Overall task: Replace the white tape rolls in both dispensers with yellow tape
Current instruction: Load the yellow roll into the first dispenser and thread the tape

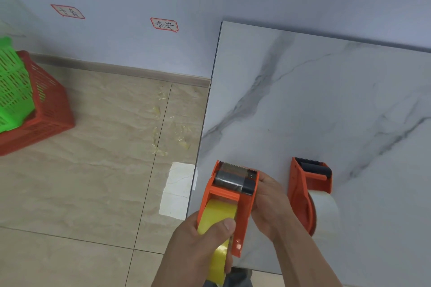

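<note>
Head view: glossy yellow tape (215,214), boxy orange dispenser (233,196).

Even, soft light with faint shadows, slight overall blur, and wide-angle bending at the edges.

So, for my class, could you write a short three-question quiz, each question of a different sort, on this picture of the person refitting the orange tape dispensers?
1. True or false: the orange plastic dispenser lying on the grey-veined white marble table already carries yellow tape.
2. Multiple choice: the left hand grips A) a green basket, B) the yellow tape roll in the held orange dispenser, C) a paper sheet.
3. Fill in: the right hand holds the held dispenser's ____ side.

Key
1. False: its white tape roll is still fitted.
2. B
3. right
</note>
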